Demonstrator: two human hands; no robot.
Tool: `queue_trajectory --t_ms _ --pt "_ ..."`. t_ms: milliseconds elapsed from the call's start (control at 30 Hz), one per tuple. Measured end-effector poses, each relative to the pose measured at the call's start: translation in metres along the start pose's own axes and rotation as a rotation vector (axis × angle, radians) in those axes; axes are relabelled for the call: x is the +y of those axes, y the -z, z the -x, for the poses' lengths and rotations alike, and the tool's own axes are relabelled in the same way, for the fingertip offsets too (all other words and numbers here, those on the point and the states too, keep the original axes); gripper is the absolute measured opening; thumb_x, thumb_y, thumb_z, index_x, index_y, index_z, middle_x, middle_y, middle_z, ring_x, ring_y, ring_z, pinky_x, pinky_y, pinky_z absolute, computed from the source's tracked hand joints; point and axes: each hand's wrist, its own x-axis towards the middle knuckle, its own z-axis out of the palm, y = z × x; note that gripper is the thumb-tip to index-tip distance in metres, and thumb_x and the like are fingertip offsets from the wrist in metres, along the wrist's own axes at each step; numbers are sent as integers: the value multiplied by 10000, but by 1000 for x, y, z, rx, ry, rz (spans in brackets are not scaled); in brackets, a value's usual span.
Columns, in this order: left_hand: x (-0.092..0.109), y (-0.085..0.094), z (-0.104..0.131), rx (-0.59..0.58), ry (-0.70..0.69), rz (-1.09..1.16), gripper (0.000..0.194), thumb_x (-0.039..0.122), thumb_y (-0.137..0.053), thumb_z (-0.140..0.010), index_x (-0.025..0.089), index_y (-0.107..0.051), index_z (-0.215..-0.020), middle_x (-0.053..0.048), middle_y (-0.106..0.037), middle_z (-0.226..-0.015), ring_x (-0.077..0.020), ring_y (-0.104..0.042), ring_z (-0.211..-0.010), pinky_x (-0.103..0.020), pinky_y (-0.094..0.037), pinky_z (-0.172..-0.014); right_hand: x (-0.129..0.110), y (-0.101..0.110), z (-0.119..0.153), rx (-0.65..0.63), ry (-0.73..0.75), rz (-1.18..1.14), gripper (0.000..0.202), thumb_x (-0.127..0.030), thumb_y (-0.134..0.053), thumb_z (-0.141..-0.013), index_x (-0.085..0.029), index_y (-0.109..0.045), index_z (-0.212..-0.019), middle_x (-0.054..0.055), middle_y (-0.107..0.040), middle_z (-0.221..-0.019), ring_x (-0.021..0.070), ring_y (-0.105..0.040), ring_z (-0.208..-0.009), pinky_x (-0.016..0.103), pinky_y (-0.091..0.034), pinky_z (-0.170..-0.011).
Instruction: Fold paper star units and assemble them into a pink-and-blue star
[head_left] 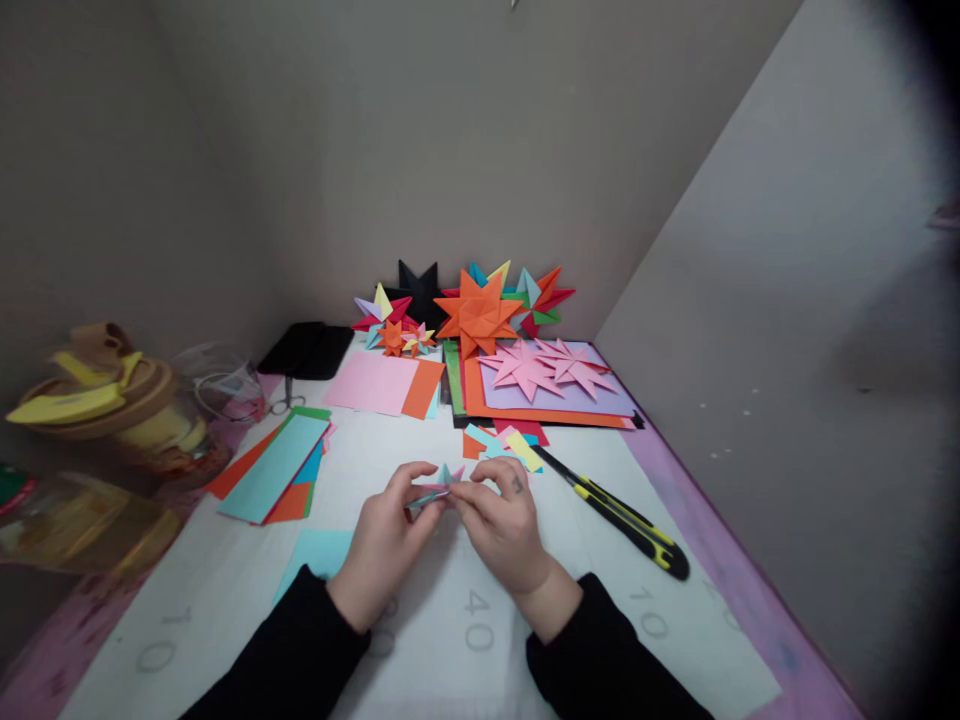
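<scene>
A small folded paper piece (444,480) in light blue and pink is held up over the middle of the white mat. My left hand (391,525) pinches its left side between thumb and fingers. On its right side, the thumb and index finger of my right hand (504,520) are closed on it, with the other fingers curled above. The fingertips cover part of the piece. Beneath and beside my left wrist lies a light blue sheet (315,556). Small coloured paper pieces (504,445) are scattered just beyond my right hand.
A yellow-black cutter (634,520) lies right. Paper strips (277,465), scissors (288,402) and a black pouch (306,350) are left, near a lidded cup (150,410) and a jar (90,525). At the back stand folded stars (478,310), with pink stars (523,368) on stacked sheets (555,412).
</scene>
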Motion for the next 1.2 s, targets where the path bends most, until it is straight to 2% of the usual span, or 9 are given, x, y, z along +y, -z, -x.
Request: queue_trajectory --t_ms 200,400,600,800,900,1000,1100,1200 --pt "-3 0 2 26 -53 -71 277 190 -553 -799 244 -498 -1066 5 -725 -846 -170 -698 -779 -238 -507 -613 0 1 0 -28 -1 1 212 -57 -542 -792 -224 -668 -828 37 -503 -793 182 -476 -785 360 -456 -708" --pt "-2 0 0 -19 -61 -83 299 170 -542 -800 247 -479 -1082 9 -722 -853 -159 -690 -747 -250 -503 -642 -2 -1 1 -82 -57 -34 199 -49 -509 -789 -199 -637 -763 43 -490 -799 189 -458 -807 357 -449 -711" --pt "2 2 0 -42 -13 -32 268 194 -545 -805 241 -487 -1063 2 -720 -856 -158 -684 -761 -246 -493 -646 -2 -1 -2 -93 -113 -56 163 -87 -532 -802 -201 -636 -749 45 -458 -840 195 -453 -837 358 -437 -748" --pt "1 0 1 -58 64 51 262 232 -551 -805 240 -492 -1060 -6 -721 -879 -177 -683 -791 -243 -479 -621 -1 -4 0 -219 -172 -50 129 -84 -497 -815 -181 -574 -779 70 -488 -904 220 -437 -910 391 -424 -802" --pt "3 0 -1 -51 125 122 276 256 -582 -784 227 -499 -1045 -19 -713 -877 -185 -677 -804 -236 -472 -601 0 -6 3 -236 -201 -100 132 -88 -470 -819 -187 -552 -787 72 -494 -911 223 -447 -913 398 -421 -810" --pt "7 2 -4 -49 208 277 332 274 -627 -753 206 -483 -1045 -27 -701 -857 -173 -669 -755 -231 -473 -601 2 -8 4 -171 -341 -271 159 -135 -458 -841 -202 -547 -955 74 -504 -981 207 -489 -919 370 -437 -797" --pt "8 3 -7 -66 287 443 406 297 -667 -724 195 -453 -1054 -28 -690 -835 -158 -653 -695 -235 -479 -601 4 -11 4 -115 -565 -462 324 -182 -488 -833 -214 -456 -1154 80 -524 -1050 189 -525 -914 336 -449 -765" --pt "7 3 -8 -73 314 504 427 310 -687 -711 195 -448 -1046 -16 -679 -814 -147 -639 -674 -233 -474 -602 3 -15 4 -125 -738 -682 361 -217 -540 -799 -209 -430 -1142 37 -551 -910 162 -544 -810 289 -447 -682"
